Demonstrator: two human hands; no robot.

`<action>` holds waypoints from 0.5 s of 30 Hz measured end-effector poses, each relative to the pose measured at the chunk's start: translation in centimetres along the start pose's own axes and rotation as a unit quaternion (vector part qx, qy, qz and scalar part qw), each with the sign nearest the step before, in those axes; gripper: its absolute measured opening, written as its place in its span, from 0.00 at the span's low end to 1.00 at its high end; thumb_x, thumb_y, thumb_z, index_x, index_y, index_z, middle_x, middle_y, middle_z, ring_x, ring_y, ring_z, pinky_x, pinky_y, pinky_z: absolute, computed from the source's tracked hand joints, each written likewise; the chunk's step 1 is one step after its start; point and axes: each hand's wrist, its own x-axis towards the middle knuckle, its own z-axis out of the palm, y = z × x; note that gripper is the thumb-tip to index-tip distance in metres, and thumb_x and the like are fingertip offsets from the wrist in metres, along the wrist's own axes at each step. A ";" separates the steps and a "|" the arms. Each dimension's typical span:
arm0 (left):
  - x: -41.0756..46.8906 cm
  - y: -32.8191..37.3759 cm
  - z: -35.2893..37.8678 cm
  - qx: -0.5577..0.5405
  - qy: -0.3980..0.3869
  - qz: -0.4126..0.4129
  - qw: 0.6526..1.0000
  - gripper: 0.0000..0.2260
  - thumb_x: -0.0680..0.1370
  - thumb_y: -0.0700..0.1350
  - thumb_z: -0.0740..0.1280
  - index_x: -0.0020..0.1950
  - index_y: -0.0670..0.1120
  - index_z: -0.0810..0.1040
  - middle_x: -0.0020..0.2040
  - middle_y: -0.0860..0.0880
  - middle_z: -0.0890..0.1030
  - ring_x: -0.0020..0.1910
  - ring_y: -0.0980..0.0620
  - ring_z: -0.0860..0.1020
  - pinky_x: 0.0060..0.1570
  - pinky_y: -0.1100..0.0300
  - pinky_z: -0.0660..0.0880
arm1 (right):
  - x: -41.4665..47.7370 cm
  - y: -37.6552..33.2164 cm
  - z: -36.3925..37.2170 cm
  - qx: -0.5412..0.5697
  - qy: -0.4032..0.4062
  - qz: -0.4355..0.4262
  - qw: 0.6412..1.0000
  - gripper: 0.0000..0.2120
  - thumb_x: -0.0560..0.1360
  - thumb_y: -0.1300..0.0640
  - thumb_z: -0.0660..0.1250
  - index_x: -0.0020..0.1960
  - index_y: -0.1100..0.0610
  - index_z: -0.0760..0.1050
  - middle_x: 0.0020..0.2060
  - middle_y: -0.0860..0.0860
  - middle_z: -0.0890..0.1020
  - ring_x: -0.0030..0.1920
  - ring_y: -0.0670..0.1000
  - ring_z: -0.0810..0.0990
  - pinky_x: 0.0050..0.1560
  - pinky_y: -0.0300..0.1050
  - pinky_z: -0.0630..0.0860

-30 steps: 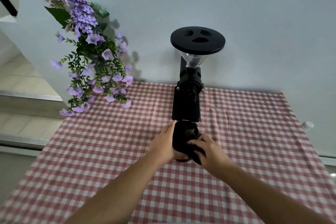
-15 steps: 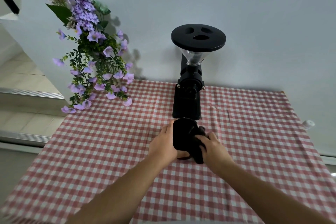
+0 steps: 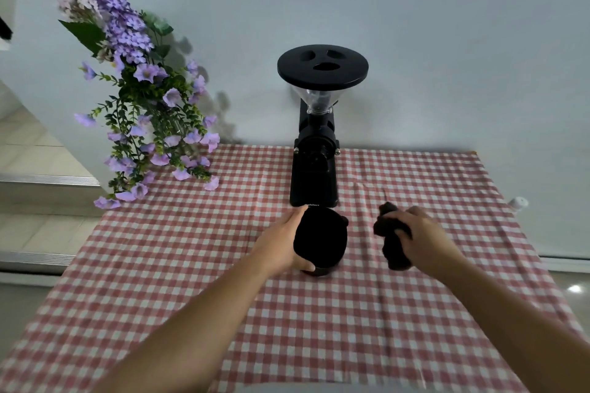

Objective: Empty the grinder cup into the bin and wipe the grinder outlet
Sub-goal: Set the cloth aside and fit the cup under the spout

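A black coffee grinder (image 3: 314,166) with a round black lid stands upright at the back middle of the checked tablecloth. Just in front of its base sits the black grinder cup (image 3: 321,241). My left hand (image 3: 281,244) wraps around the cup's left side, thumb at the front bottom. To the right, apart from the cup, my right hand (image 3: 424,238) clutches a crumpled dark brown cloth (image 3: 391,238) low over the table. No bin is in view.
A red-and-white checked cloth (image 3: 319,313) covers the table. Purple artificial flowers (image 3: 143,105) hang over the back left corner. A small white object (image 3: 518,202) lies off the right edge by the wall. Floor steps lie to the left.
My right hand has pulled away from the cup to the right, carrying the dark cloth. My left hand stays on the cup in front of the grinder.
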 end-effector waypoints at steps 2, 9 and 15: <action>0.4 0.3 -0.5 0.023 -0.017 0.009 1.000 0.54 0.65 0.51 0.80 0.79 0.57 0.46 0.78 0.52 0.58 0.72 0.47 0.67 0.67 0.47 0.70 | -0.3 0.9 -0.5 -0.037 0.040 0.033 0.998 0.17 0.80 0.59 0.57 0.67 0.50 0.69 0.57 0.49 0.70 0.41 0.49 0.75 0.33 0.36 0.71; 0.6 0.3 -1.1 0.006 -0.038 0.011 0.999 0.53 0.67 0.51 0.80 0.80 0.55 0.46 0.79 0.50 0.57 0.75 0.48 0.63 0.71 0.48 0.66 | -3.5 3.3 1.8 -0.212 -0.067 0.079 0.972 0.23 0.78 0.51 0.61 0.71 0.41 0.61 0.65 0.49 0.67 0.49 0.47 0.74 0.39 0.38 0.77; 0.5 0.0 -0.6 0.011 -0.032 -0.009 0.999 0.55 0.67 0.54 0.79 0.80 0.56 0.42 0.80 0.51 0.54 0.75 0.46 0.62 0.70 0.46 0.67 | -2.9 0.6 1.4 -0.157 -0.004 0.019 0.987 0.18 0.78 0.50 0.59 0.67 0.43 0.67 0.69 0.47 0.66 0.65 0.51 0.70 0.52 0.44 0.78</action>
